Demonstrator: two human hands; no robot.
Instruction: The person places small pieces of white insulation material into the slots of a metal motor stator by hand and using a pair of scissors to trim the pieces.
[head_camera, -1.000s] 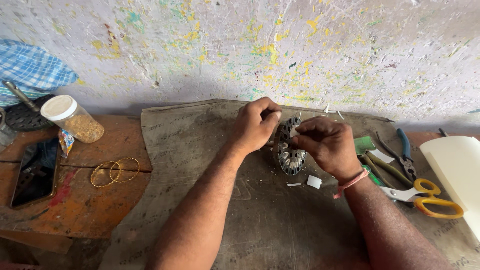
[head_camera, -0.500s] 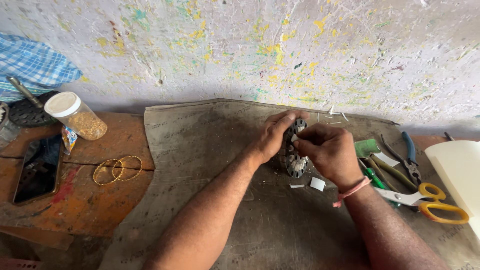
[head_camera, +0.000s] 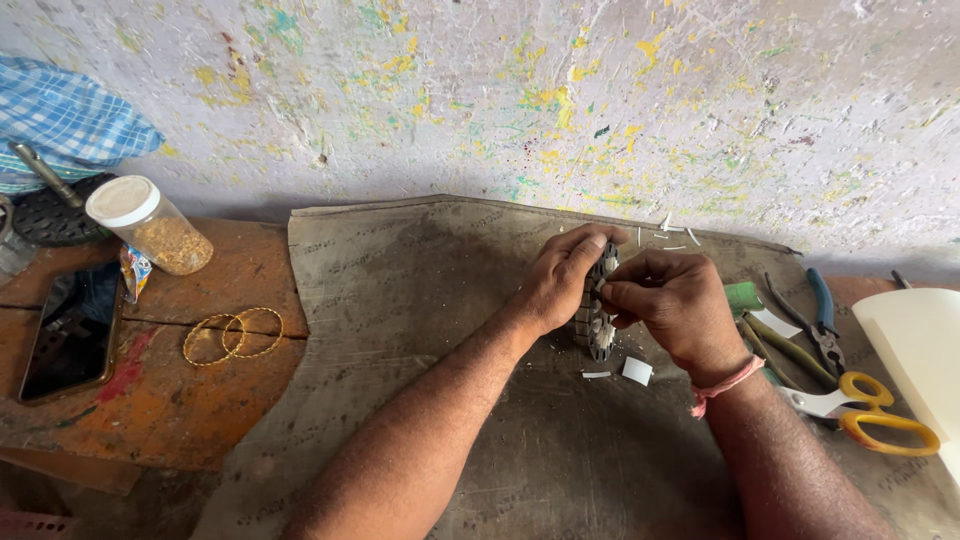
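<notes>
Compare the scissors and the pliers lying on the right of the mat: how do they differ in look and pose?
The scissors have yellow loop handles; the pliers have blue straight grips. The scissors lie nearer the person, blades pointing left toward the right hand; the pliers lie farther back, angled toward the wall. The scissors' blades look pale; the pliers' jaws are dark metal. Both rest untouched, right of that hand.

Bare forearms, pink thread wristband (head_camera: 727, 385)
</notes>
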